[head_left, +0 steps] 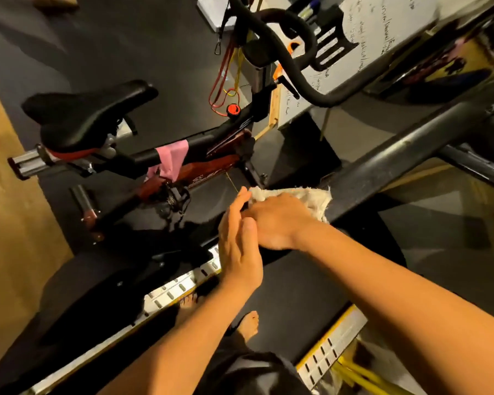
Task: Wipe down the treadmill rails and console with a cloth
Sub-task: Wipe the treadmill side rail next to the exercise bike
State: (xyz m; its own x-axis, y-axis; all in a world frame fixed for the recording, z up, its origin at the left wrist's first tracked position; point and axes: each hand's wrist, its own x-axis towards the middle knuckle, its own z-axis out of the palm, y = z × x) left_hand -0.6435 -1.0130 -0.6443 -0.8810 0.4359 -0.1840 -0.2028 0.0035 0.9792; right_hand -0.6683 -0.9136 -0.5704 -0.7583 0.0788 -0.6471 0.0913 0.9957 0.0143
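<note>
Fingers of the right hand (280, 220) curl down over the cloth (303, 199), pressing it onto the dark treadmill rail (397, 158). That rail's long axis runs from near left up to far right, so bare rail lies far-right of the cloth. Left hand (237, 240) hovers flat and empty just left, touching the right.

Dim warm yellowish indoor light, deep shadow over the black floor and bike; soft glare streak along the treadmill rail (397, 158), far right corner blurred; hands slightly motion-smeared, wide-angle bending of straight lines toward the edges
</note>
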